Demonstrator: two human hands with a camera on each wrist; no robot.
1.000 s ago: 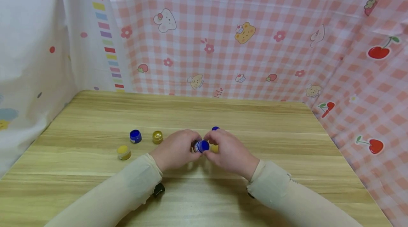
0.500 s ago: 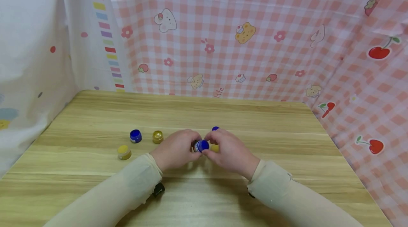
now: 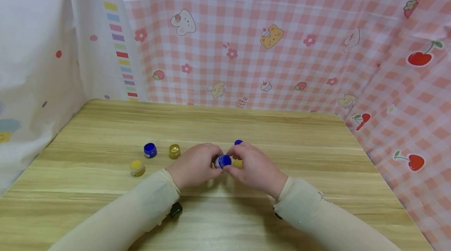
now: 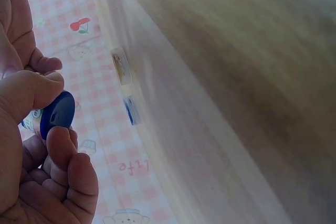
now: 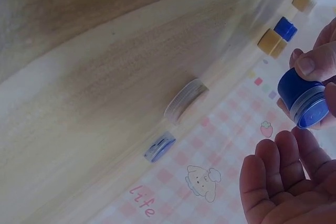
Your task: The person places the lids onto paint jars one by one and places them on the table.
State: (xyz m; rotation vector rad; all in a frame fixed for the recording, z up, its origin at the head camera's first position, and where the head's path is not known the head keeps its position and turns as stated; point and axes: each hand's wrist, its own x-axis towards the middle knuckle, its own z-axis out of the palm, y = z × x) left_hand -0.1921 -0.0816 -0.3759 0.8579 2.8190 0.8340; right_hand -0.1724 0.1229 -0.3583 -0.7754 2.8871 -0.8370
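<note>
A small blue paint jar (image 3: pixel 223 161) is held tilted between both hands over the table's middle. My left hand (image 3: pixel 195 165) grips it, its thumb and fingers on either side of the jar in the left wrist view. My right hand (image 3: pixel 255 167) pinches the other end by the rim with thumb and index finger. Its remaining fingers (image 5: pixel 268 174) hang loosely curved in the right wrist view. Close by the right hand lie a blue lid (image 3: pixel 238 142) and a yellow lid (image 3: pixel 238 163), both partly hidden by it.
Left of the hands stand another blue paint jar (image 3: pixel 150 150), a gold-coloured jar (image 3: pixel 174 152) and a yellow jar (image 3: pixel 137 168). The wooden table (image 3: pixel 299 129) meets a pink checked cloth (image 3: pixel 246 55) at its back and right.
</note>
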